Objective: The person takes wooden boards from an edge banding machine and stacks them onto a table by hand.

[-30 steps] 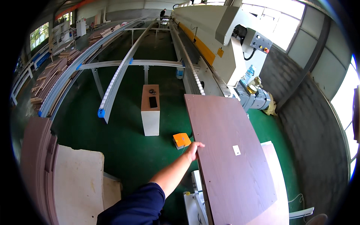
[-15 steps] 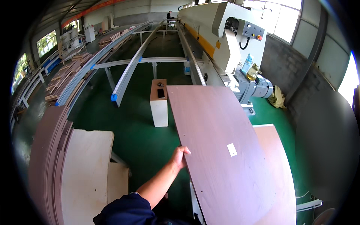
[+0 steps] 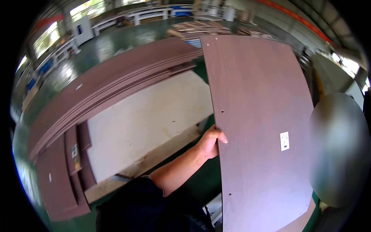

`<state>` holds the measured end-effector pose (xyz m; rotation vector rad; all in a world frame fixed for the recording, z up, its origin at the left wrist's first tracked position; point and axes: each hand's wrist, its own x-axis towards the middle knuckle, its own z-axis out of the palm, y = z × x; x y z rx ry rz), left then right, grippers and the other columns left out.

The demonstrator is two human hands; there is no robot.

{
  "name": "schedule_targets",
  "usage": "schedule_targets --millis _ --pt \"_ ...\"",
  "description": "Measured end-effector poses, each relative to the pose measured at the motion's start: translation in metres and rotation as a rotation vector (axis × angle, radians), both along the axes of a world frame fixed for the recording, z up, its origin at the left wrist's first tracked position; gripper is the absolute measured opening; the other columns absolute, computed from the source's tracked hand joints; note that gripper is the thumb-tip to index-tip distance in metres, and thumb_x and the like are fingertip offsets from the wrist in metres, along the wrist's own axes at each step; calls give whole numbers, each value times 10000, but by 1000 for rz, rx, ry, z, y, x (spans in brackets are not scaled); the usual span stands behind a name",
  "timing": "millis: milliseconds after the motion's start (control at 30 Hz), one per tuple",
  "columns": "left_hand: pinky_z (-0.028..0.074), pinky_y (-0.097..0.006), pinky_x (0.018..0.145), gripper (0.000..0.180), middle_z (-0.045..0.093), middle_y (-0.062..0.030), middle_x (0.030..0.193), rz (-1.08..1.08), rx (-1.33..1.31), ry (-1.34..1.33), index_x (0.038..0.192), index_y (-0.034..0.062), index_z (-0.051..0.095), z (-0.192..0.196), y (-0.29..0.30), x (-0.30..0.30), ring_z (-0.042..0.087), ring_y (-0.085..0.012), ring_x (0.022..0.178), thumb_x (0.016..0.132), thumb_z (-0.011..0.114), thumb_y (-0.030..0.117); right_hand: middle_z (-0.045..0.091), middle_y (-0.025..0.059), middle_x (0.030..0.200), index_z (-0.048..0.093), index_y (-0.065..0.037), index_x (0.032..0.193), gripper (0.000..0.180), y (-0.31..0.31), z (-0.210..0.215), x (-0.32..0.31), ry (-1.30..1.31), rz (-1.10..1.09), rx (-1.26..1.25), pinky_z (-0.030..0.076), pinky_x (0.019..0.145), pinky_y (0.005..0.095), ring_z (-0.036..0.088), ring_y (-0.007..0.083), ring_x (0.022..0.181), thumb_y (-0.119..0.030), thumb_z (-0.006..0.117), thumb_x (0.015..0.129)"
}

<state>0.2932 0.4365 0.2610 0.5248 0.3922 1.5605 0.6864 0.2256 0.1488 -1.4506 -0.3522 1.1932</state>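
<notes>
My left hand (image 3: 210,142) grips the left edge of a large brown wood-grain panel (image 3: 255,100), the thumb on its face and the fingers behind. The panel is raised in front of me. It has a few small drilled holes near its edges and a white label (image 3: 284,141) on its right half. My right hand does not show. Left of my forearm lies a pale board (image 3: 150,120), with long brown panels (image 3: 123,71) stacked along its far side.
Shorter brown panels (image 3: 56,181) lie at the lower left. Wood strips (image 3: 197,28) are piled beyond the stack. A dim machine body (image 3: 334,73) stands at the far right. A blurred grey oval covers part of the right side.
My view has swung left, bringing the stacked panels and pale board further into sight. The held panel has come round with me and stands more upright. My left hand keeps its grip.
</notes>
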Motion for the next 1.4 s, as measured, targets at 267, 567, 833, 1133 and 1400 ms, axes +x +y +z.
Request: schedule_targets --millis 267,567,833,1133,1400 --pt "485 -356 768 575 585 -104 972 524 22 -36 1113 -9 520 34 -192 -128 578 -234 885 538 528 14 554 166 1175 532 -14 1183 436 42 12 -48 -58 481 79 462 891 405 538 288 1038 -229 582 807" --pt "484 -415 864 650 588 -169 1136 1057 59 -199 1206 -22 497 -9 -459 -224 592 -319 1005 559 513 35 466 168 1330 442 -9 1300 553 37 50 -233 -82 944 26 290 1079 452 414 312 1234 -133 581 779" --pt "514 -432 766 482 619 -200 942 1641 142 -450 1028 -109 541 -69 -627 -177 615 -330 825 568 486 23 432 159 1369 324 21 1383 748 39 53 -393 -154 1695 -59 369 1029 448 437 353 1225 -256 648 768" --pt "545 -459 788 555 608 -227 1031 2072 88 -422 1139 -101 497 -79 -707 -82 632 -377 877 601 475 34 438 159 1364 334 21 1378 720 -21 27 -496 -129 2102 -177 374 1024 453 444 358 1217 -213 638 769" --pt "518 -432 858 553 592 -211 1091 2127 -32 -519 1124 -86 520 -108 -770 -97 607 -355 954 584 486 28 443 159 1360 344 21 1374 697 -110 16 -528 -162 2179 -266 378 1019 458 450 362 1210 -175 630 770"
